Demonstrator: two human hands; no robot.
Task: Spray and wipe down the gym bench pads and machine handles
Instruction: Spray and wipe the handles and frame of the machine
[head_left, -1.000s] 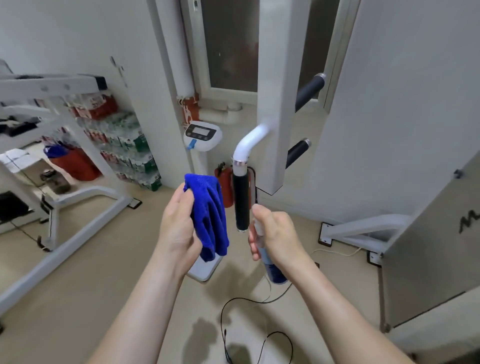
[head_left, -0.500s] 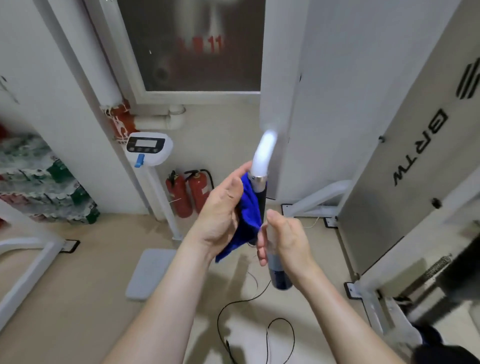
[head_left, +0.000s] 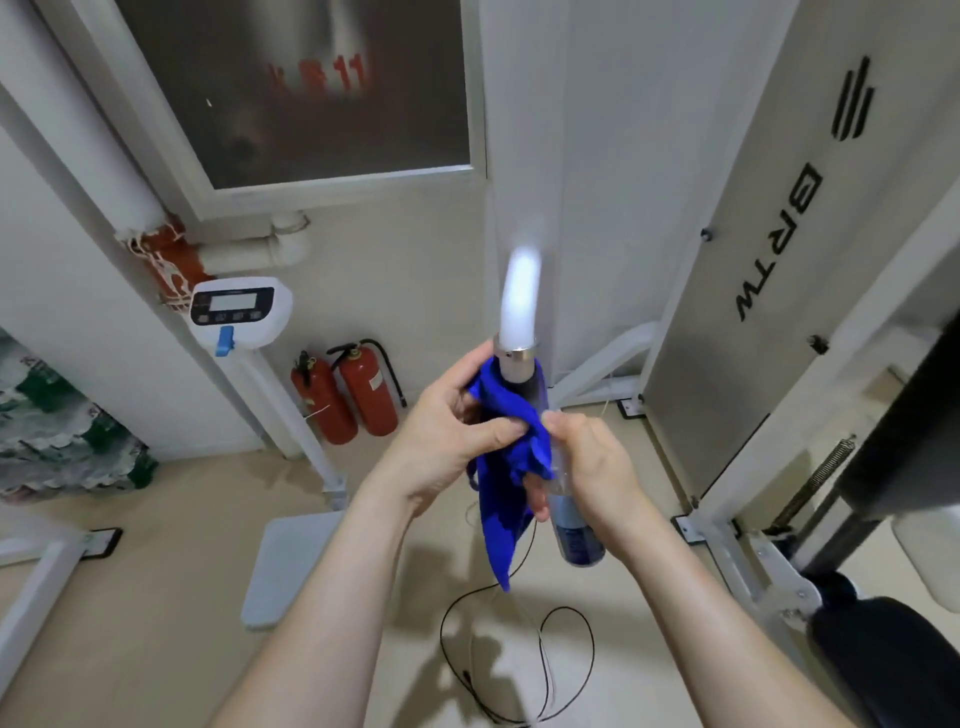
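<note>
While squeezing limp blue cloth (head_left: 498, 525) round black machine handle (head_left: 530, 385) with left hand (head_left: 447, 436), gripping probably light, slick clear spray bottle (head_left: 576, 530) mid-body in right hand (head_left: 597, 467).

Mostly hidden: handle (head_left: 521, 375) under cloth (head_left: 506, 411); spray bottle (head_left: 576, 530) top behind right hand (head_left: 592, 467)

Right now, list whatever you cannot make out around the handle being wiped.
All in the head view:
- Black grip: mostly hidden by the blue cloth and left hand.
- Spray bottle: top hidden by the right hand; label blurred.
- White tube above the grip: blurred, glared out.
- Red lettering on the window: blurred, only "11" readable.
</note>
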